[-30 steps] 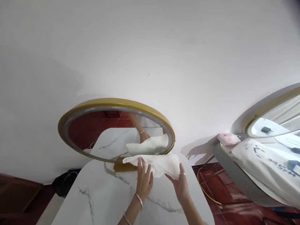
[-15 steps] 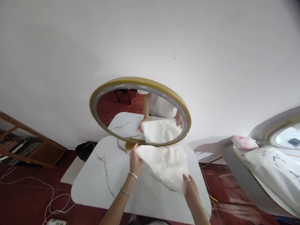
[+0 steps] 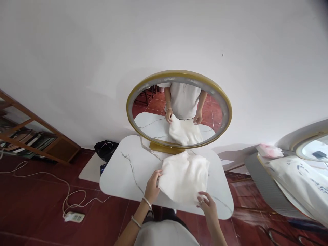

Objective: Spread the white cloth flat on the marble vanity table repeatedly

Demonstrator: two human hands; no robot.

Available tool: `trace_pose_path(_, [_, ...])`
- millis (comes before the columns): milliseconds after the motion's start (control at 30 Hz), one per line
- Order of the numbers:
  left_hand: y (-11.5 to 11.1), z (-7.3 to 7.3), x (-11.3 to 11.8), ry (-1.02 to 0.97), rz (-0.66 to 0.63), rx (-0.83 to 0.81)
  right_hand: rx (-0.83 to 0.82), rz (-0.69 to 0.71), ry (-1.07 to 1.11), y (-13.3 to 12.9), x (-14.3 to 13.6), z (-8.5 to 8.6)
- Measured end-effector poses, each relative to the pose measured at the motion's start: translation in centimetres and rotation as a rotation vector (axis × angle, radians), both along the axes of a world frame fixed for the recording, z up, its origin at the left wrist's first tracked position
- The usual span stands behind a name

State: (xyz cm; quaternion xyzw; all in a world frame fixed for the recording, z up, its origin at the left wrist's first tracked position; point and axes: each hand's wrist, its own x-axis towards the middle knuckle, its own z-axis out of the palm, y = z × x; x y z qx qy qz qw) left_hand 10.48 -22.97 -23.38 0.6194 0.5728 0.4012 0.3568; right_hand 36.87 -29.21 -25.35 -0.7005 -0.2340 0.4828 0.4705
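A white cloth (image 3: 183, 177) with a scalloped edge is spread over the marble-patterned table (image 3: 115, 181). My left hand (image 3: 153, 186) pinches its left edge. At the lower right corner, my right hand (image 3: 206, 203) has its fingers closed on the cloth; a ring shows on one finger. Just behind the cloth stands a round, gold-framed mirror (image 3: 176, 111) on a gold base (image 3: 164, 147), reflecting both hands and the cloth.
To the right, a second table (image 3: 266, 184) holds a white printed bag (image 3: 302, 181) and a pink-and-white pack (image 3: 269, 150). A wooden bookshelf (image 3: 61, 148) stands at left. A power strip (image 3: 74, 217) and its cable lie on the red floor. A black bag (image 3: 105, 150) sits behind the table.
Both hands have drawn the cloth nearer my body, and it now lies lower and more level. My left hand has come down from the mirror base. The view has shifted.
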Motion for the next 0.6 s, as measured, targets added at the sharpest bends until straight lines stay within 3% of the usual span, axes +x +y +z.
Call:
trace_pose_path(100, [-1.7,-0.2,-1.1,-0.193,0.084,-0.073,0.014,-0.005,0.208,-1.0,-0.2,0.5])
trace_pose_path(233, [-2.7,0.9,-2.5,-0.431,0.181,-0.085,0.133,-0.042,0.333,-2.0,-0.7,3.1])
trace_pose_path(433, [-1.8,5.7,-4.6,-0.213,0.028,0.064,0.213,0.016,-0.117,-0.5,-0.9,8.3])
trace_pose_path(600, [-0.4,9.8,-6.0,0.010,-0.062,0.236,0.383,-0.067,-0.429,2.1,0.2,11.7])
